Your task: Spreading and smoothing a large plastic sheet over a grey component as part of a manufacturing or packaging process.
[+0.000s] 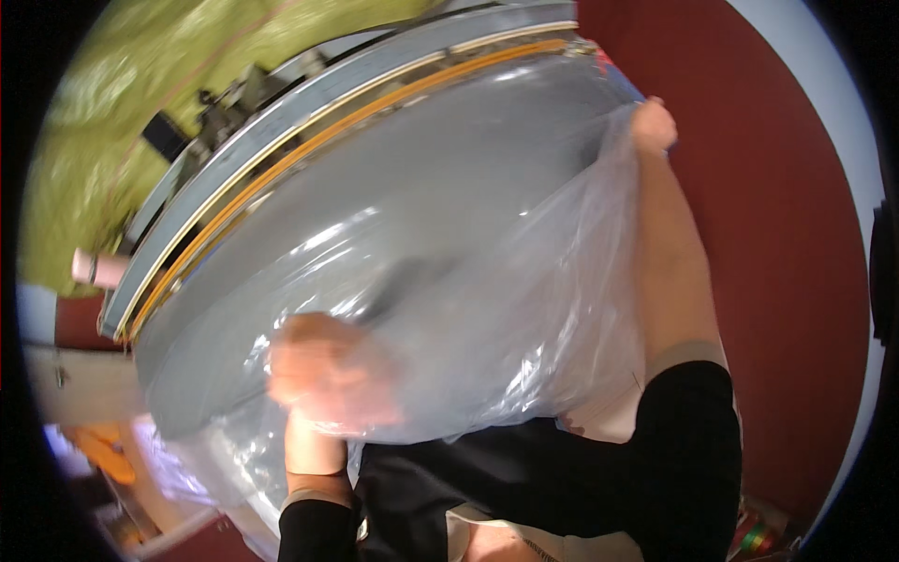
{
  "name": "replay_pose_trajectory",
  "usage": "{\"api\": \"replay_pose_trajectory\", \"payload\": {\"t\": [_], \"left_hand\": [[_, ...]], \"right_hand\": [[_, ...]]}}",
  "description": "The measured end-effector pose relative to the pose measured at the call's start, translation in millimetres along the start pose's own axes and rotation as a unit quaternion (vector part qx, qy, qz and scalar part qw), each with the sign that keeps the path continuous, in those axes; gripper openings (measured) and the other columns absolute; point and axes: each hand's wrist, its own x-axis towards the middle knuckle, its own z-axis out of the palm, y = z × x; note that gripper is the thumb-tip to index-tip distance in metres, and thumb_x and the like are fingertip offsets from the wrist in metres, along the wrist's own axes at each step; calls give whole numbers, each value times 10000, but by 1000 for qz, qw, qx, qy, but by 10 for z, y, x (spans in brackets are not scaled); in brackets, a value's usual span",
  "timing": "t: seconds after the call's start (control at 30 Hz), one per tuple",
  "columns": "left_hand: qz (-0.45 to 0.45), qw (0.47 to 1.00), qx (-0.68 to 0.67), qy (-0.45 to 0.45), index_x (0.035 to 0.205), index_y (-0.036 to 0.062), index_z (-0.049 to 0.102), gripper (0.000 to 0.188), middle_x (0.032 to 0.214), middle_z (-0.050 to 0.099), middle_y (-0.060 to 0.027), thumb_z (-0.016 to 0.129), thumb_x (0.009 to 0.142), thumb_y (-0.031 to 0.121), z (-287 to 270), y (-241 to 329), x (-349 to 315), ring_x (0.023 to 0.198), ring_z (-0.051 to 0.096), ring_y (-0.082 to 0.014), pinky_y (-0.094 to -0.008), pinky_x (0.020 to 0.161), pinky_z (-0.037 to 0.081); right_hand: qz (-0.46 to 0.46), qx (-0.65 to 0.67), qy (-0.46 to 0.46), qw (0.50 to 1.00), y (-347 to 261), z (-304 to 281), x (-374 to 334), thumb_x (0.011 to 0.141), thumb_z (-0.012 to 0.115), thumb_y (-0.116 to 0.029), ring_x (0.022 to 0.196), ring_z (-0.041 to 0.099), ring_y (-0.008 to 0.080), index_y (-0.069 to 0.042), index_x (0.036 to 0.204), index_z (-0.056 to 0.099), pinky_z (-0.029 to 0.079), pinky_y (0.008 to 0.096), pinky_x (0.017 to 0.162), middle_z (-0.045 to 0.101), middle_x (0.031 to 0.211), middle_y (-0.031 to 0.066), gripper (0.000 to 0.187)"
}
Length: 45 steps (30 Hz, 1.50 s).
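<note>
A clear plastic sheet [562, 290] spreads over a grey surface [449, 159] and drapes down toward my body. My right hand [654, 125], arm stretched far forward, is closed on the sheet's edge at the far right corner. The film hangs in creases from that grip. My left hand [332, 370] is smeared by motion at the near left, over or against the sheet; its fingers cannot be made out. A dark blurred patch, perhaps a shadow, shows beyond it.
Along the far side runs a long metal rail [393, 56] with an orange strip [365, 112]. Dark machine parts [220, 112] stand behind it, before yellow-green plastic sheeting [122, 103]. A pink cylinder [101, 270] sits at the rail's left end. Dark red floor [777, 281] lies at right.
</note>
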Motion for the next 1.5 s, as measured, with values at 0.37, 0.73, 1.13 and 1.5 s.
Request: {"api": "replay_pose_trajectory", "payload": {"t": [0.37, 0.73, 1.13, 1.5], "left_hand": [[-394, 702, 454, 381, 1033, -10, 562, 317, 957, 602, -74, 638, 727, 13, 1152, -348, -778, 919, 546, -181, -291, 824, 404], [74, 294, 644, 702, 914, 37, 515, 98, 823, 526, -54, 516, 844, 106, 1363, 262, -1009, 746, 476, -100, -219, 692, 387], [-480, 623, 572, 233, 1235, 50, 346, 579, 999, 554, -62, 630, 731, 83, 228, -965, -544, 777, 563, -159, -297, 724, 443], [-448, 396, 755, 268, 1220, 62, 370, 578, 1013, 510, -163, 541, 668, 36, 540, -983, -994, 852, 541, -324, -368, 698, 466]], "right_hand": [[-13, 1, -8, 1000, -106, -113, -138, 842, 452, -285, 902, 579, 330, -41, 967, 540, 462, 430, 735, 603, 950, 175, 288], [-13, 1, -1, 1000, -51, -46, -59, 833, 469, -310, 902, 581, 327, -56, 968, 540, 464, 433, 740, 603, 952, 168, 296], [-27, 8, 5, 1000, 17, -88, -96, 831, 480, -307, 890, 583, 327, -51, 958, 537, 465, 422, 730, 604, 939, 171, 291], [-36, -3, 0, 999, -51, -89, -116, 834, 474, -316, 896, 578, 338, -55, 978, 528, 463, 442, 729, 603, 943, 173, 302]]}}
